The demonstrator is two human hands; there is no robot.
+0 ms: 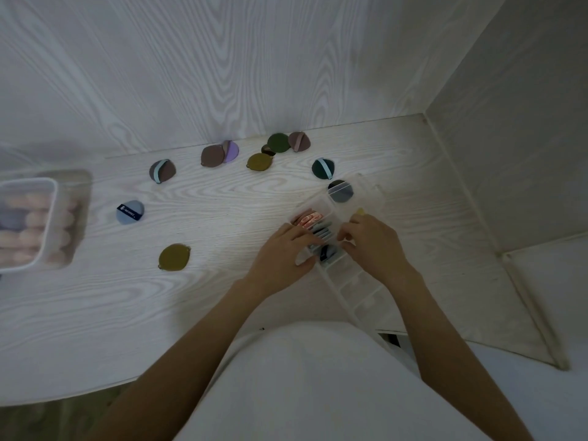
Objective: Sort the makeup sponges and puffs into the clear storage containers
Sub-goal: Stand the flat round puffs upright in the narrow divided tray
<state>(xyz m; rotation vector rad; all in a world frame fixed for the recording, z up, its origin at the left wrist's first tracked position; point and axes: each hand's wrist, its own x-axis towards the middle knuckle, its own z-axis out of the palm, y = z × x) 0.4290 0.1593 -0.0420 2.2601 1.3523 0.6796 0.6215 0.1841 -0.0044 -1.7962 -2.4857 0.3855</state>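
Note:
A long clear divided container [356, 281] lies diagonally on the white wood-grain table. Its far slots hold several upright puffs, pink-red [307, 219] and grey ones. My left hand [283, 249] grips the container's left side, fingers over the puffs. My right hand [372, 243] rests on its right side, a yellow puff [360, 212] showing just past its fingers. Loose round puffs lie about: an olive one [174, 256], a blue one with a dark band [130, 212], a brown one with a teal strap [162, 171], and a dark green one [323, 168].
At the left edge a clear tub [47, 198] holds several pink sponges. More puffs in mauve, purple, mustard and green cluster along the back wall [261, 151]. A side wall closes the right. My white top covers the near table edge.

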